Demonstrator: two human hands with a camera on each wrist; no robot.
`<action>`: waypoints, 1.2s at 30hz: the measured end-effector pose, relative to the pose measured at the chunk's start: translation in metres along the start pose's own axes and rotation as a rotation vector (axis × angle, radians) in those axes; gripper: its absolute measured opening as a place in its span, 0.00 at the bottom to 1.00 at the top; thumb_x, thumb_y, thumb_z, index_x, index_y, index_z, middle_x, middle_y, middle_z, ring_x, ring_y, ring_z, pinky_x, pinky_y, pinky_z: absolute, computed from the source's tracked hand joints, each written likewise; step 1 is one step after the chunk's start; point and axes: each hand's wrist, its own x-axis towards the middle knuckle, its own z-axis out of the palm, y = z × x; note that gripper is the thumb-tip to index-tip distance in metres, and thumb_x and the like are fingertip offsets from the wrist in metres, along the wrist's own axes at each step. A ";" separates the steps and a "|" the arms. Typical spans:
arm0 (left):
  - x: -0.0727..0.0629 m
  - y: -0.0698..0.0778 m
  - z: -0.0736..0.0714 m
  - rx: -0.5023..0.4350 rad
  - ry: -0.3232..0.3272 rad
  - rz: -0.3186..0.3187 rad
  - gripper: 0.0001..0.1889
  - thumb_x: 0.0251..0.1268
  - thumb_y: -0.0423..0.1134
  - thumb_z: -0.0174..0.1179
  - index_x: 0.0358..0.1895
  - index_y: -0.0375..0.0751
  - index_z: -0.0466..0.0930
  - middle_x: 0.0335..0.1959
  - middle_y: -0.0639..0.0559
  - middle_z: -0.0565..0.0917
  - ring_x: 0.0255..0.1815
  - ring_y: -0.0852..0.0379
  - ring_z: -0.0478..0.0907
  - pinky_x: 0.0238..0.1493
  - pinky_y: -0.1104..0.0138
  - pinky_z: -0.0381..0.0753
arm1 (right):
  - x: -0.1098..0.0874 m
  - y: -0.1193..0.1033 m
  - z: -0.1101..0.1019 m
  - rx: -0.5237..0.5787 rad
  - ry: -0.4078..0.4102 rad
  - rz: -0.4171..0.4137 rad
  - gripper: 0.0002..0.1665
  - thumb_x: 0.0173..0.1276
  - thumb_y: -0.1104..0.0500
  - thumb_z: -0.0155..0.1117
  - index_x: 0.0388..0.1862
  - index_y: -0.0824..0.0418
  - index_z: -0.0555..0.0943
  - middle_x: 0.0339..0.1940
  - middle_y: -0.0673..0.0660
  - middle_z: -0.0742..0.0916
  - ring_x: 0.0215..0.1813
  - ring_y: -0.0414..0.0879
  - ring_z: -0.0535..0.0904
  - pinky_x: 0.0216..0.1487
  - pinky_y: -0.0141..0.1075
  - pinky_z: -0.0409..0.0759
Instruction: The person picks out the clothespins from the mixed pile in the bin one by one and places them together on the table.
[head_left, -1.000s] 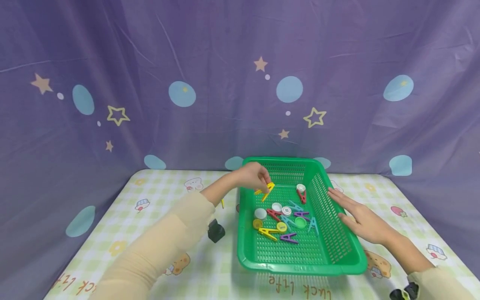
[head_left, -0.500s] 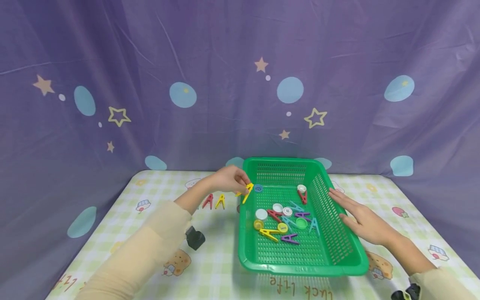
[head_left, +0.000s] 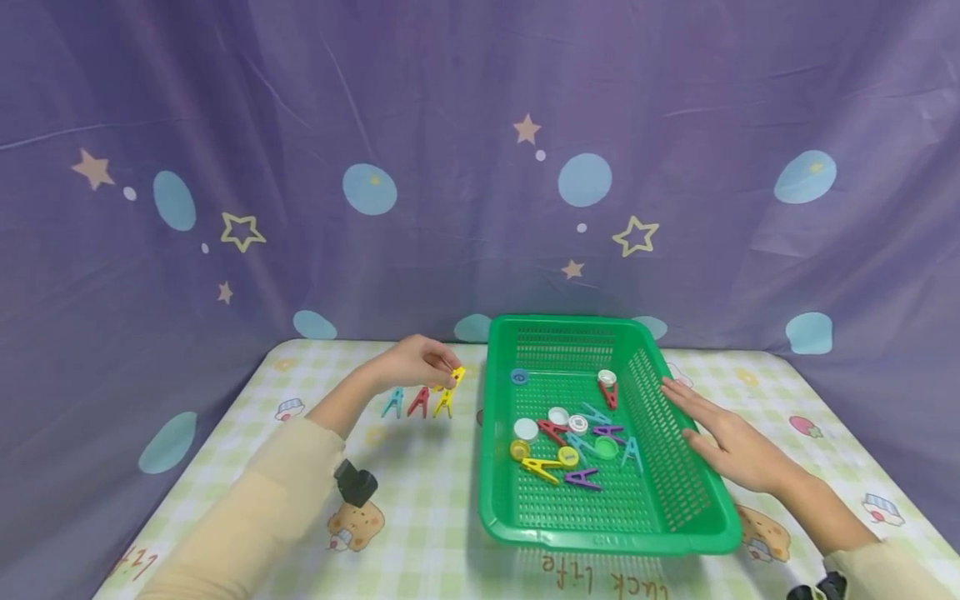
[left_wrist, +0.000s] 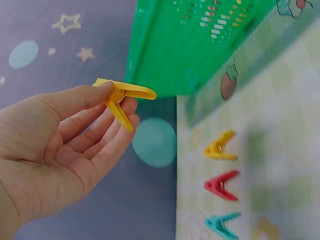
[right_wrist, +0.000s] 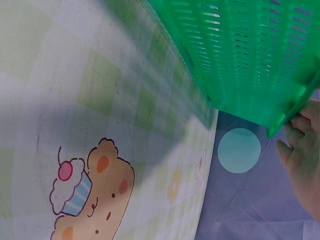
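Between thumb and fingers my left hand (head_left: 417,365) pinches a yellow clothespin (left_wrist: 120,95), held above the table left of the green basket (head_left: 497,500). Just under it on the cloth lie a teal clothespin (head_left: 393,403), a red clothespin (head_left: 419,402) and another yellow clothespin (head_left: 444,406), side by side in a row. My right hand (head_left: 731,437) rests with extended fingers on the basket's right rim. Inside the basket are several clothespins, among them a purple clothespin (head_left: 582,478), and several bottle caps, including a blue cap (head_left: 519,377) and a green cap (head_left: 606,448).
A checked tablecloth (head_left: 420,533) with printed cartoon figures covers the table. Behind it hangs a purple curtain (head_left: 450,267) with stars and dots. The basket's raised walls stand between its contents and the cloth.
My left hand has carried the yellow clothespin leftward out over the basket's left rim, to above the row on the cloth. My right hand stays on the rim.
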 end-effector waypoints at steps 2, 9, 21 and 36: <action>-0.001 -0.009 -0.003 -0.013 0.008 -0.017 0.15 0.61 0.36 0.63 0.51 0.35 0.80 0.46 0.41 0.86 0.43 0.54 0.84 0.52 0.58 0.84 | 0.000 0.000 0.000 -0.001 0.002 -0.001 0.32 0.72 0.61 0.50 0.74 0.61 0.61 0.75 0.64 0.66 0.75 0.21 0.40 0.63 0.05 0.41; -0.005 -0.034 -0.010 -0.038 0.046 -0.091 0.19 0.61 0.37 0.64 0.54 0.32 0.78 0.52 0.37 0.83 0.47 0.52 0.83 0.51 0.59 0.84 | -0.001 0.002 0.001 -0.008 0.015 -0.024 0.32 0.71 0.62 0.51 0.73 0.62 0.62 0.74 0.64 0.67 0.76 0.21 0.40 0.65 0.06 0.42; -0.013 -0.070 -0.020 -0.053 0.111 -0.170 0.22 0.60 0.38 0.64 0.56 0.31 0.77 0.55 0.35 0.81 0.54 0.46 0.81 0.52 0.62 0.84 | -0.003 0.002 0.003 -0.009 0.009 -0.001 0.32 0.72 0.61 0.51 0.74 0.60 0.61 0.75 0.63 0.67 0.76 0.21 0.40 0.64 0.06 0.41; -0.015 -0.113 -0.024 -0.045 0.189 -0.266 0.25 0.57 0.36 0.65 0.57 0.26 0.75 0.52 0.34 0.82 0.37 0.61 0.81 0.46 0.64 0.85 | -0.001 0.003 0.002 -0.012 0.014 -0.022 0.32 0.72 0.61 0.51 0.74 0.62 0.61 0.75 0.64 0.67 0.76 0.22 0.40 0.66 0.06 0.41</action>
